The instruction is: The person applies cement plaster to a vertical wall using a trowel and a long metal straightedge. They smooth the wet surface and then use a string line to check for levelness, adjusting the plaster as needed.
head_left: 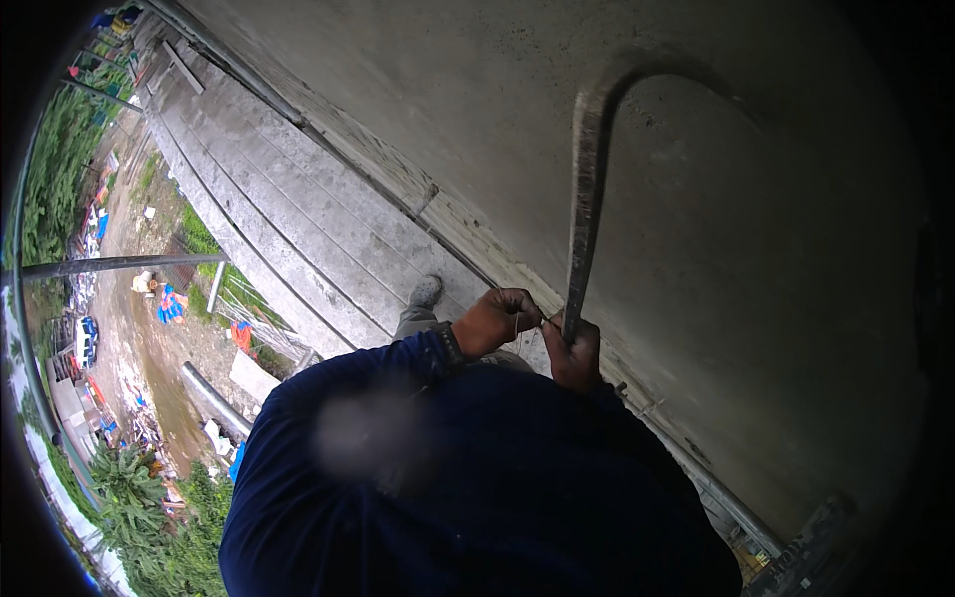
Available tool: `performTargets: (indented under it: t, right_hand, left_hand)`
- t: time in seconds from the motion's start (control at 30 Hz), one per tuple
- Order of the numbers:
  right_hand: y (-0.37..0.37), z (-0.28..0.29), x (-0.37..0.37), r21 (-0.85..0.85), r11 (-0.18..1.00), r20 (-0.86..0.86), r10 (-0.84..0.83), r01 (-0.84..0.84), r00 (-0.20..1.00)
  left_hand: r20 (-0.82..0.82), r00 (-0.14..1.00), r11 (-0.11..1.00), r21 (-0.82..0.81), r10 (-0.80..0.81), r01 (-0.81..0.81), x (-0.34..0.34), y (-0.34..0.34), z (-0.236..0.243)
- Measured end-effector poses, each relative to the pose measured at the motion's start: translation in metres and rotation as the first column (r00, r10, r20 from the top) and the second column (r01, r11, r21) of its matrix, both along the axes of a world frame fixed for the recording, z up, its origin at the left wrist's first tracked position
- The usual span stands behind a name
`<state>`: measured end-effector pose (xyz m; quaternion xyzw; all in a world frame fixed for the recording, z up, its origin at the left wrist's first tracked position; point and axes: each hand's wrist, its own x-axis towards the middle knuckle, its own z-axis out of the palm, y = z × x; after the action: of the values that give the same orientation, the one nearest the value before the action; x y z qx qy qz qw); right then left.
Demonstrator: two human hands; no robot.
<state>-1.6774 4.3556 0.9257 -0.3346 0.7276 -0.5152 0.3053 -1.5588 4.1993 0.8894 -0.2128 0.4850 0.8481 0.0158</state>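
Observation:
My right hand (574, 355) is closed around the lower end of a crowbar (587, 189). The dark, worn bar stands up from the fist and curves over to the right into a hook at its top. Just left of it, my left hand (487, 323) has thumb and fingertips pinched together, almost touching the right hand. A thin strand, like wire or string, shows at those fingertips and hangs below them; its full length is hidden. Both hands are close to the wall's lower edge, in front of my dark blue sleeves.
A grey plastered wall (736, 249) fills the right side. Plank decking (288, 189) runs along it, with my boot (426, 291) on it. A metal pipe (129, 265) crosses at the left. Far below the deck's outer edge lies muddy ground (164, 388) with scattered debris and plants.

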Motion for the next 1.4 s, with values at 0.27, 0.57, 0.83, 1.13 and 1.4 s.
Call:
performTargets:
  t: [0.27, 0.57, 0.83, 1.13, 1.4]
  right_hand:
    - [0.016, -0.015, 0.002, 0.070, 0.998, -0.121, 0.011, -0.003, 0.993]
    - [0.017, -0.010, 0.007, 0.096, 0.986, 0.017, 0.134, -0.135, 0.991]
    - [0.009, -0.017, 0.008, 0.119, 0.968, 0.033, 0.217, -0.219, 0.976]
    - [-0.006, -0.008, 0.013, 0.167, 0.969, 0.079, 0.170, -0.181, 0.982]
    - [-0.011, -0.009, 0.015, 0.170, 0.977, 0.013, 0.131, -0.132, 0.991]
  left_hand:
    - [0.059, 0.957, 0.951, 0.109, 0.283, -0.288, 0.019, -0.017, 0.001]
    - [0.195, 0.887, 0.908, -0.063, 0.419, -0.415, 0.056, -0.046, -0.021]
    - [-0.020, 0.927, 0.527, -0.818, 0.374, -0.230, 0.115, -0.088, -0.064]
    - [0.009, 0.990, 0.953, -0.269, -0.141, 0.138, 0.078, -0.032, -0.004]
    - [0.062, 0.992, 0.977, -0.179, -0.109, 0.118, 0.047, -0.006, 0.001]
